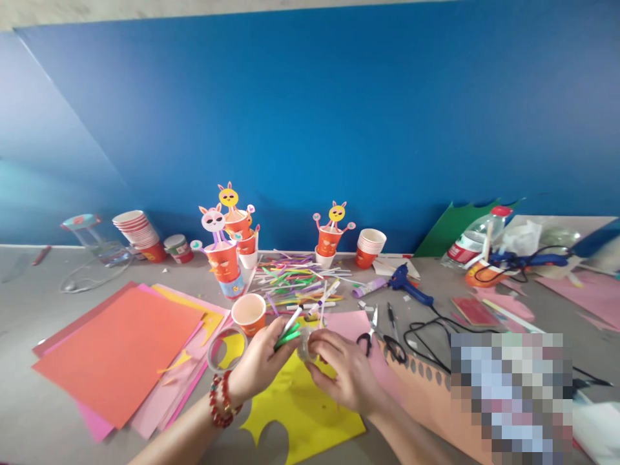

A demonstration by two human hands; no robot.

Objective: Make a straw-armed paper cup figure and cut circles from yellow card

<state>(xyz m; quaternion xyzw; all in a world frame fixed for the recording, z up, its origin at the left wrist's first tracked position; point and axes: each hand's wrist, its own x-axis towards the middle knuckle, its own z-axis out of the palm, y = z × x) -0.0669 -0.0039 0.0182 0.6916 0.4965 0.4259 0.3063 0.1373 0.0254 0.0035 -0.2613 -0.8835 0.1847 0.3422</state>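
My left hand (256, 365) is closed round a few green and white straws (289, 336). My right hand (341, 368) has its fingers curled on a small clear roll of tape (305, 344), close against the straw ends. Both hands hover over a cut yellow paper sheet (310, 420). Behind the left wrist lie a larger tape roll (212, 355) and an upright red paper cup (248, 311). Scissors (394, 349) rest right of my right hand. Whether the tape touches the straws is hidden by my fingers.
Loose coloured straws (290, 278) spread along the back. Decorated cup figures (223, 261) and another figure (330, 240) stand near the blue wall. Paper sheets (126, 349) cover the left. A blue glue gun (409, 284) trails its black cord (421, 342) at right.
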